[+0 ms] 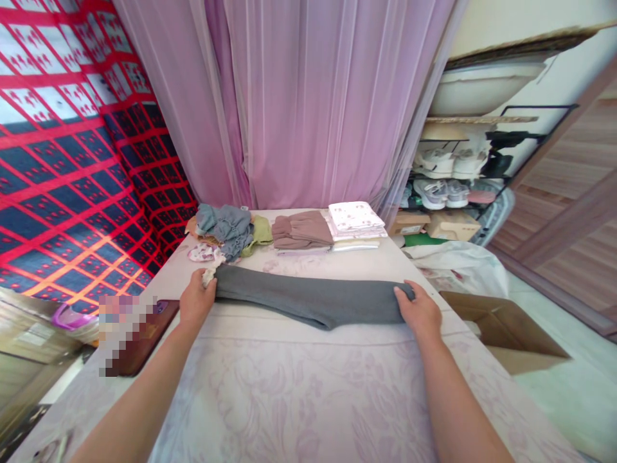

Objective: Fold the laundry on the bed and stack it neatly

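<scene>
- Two bare forearms reach over a counter (289, 386) covered in pale floral cloth.
- The left hand (196, 298) pinches one end of a grey garment (308, 299) laid flat across the counter; the right hand (420, 313) grips the other end, fingers curled over it.
- Folding appears under way; the next fold likely calls for bringing the ends together evenly.
- Beyond lie folded clothes (328, 230) and a crumpled heap (224, 230) before a pink curtain (313, 96).

A plain dark grey folded cloth garment (308, 297) lies on a pale lilac floral-patterned bedsheet (299, 392); sheer pink curtain (313, 103); red-and-navy grid-patterned blanket (72, 161).
</scene>
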`<state>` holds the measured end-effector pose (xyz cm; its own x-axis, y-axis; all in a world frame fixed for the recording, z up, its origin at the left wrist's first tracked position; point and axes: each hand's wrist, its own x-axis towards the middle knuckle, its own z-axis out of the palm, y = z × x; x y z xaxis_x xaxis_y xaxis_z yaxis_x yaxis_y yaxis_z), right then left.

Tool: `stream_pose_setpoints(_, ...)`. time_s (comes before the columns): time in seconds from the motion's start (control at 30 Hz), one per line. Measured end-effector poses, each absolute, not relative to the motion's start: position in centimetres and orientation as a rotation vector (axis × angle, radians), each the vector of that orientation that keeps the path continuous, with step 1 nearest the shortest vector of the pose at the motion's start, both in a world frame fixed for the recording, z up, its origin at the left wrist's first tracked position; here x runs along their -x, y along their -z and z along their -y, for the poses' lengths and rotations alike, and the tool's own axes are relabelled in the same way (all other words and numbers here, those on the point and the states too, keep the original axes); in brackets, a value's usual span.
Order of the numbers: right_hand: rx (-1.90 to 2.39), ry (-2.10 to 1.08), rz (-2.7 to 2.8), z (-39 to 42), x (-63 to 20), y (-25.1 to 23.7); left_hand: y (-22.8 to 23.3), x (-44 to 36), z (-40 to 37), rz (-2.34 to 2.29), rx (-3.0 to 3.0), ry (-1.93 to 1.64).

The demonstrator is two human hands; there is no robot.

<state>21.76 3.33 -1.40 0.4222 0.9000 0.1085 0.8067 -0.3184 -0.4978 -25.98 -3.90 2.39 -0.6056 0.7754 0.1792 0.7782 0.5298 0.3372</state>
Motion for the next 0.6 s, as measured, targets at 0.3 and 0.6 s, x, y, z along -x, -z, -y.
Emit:
stream_pose_setpoints(0.3, 2.335, -0.237, 1.512, -3.4, -20.8, 0.7, -2.3, 25.1, 4.1, 2.338, 1.616, 0.566)
stream_pose_setpoints(0.6, 1.586, 0.120, 1.995, -1.5, -16.5, 0.1, 0.3, 13.5, 3.4, 2.022, 2.592, 0.578)
